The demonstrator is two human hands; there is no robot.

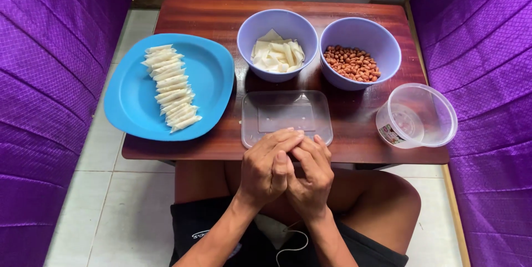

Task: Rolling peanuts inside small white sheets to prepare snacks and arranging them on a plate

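Observation:
My left hand (266, 167) and my right hand (311, 177) are clasped together at the near edge of a low wooden table (221, 14), holding nothing. Just beyond my fingertips lies a clear flat plastic lid (286, 116). A blue plate (130, 92) at the left carries a row of several folded white pastry pieces (171, 87). Behind the lid stand two lavender bowls: the left bowl (252, 28) holds white pastry sheets (277, 54), the right bowl (382, 39) holds peanuts (352, 63).
An empty clear plastic tub (417, 115) lies tilted on the table's right side. Purple quilted cushions (44, 78) flank the table on both sides. Pale floor tiles (105, 211) show below. My bare knees are under the table's near edge.

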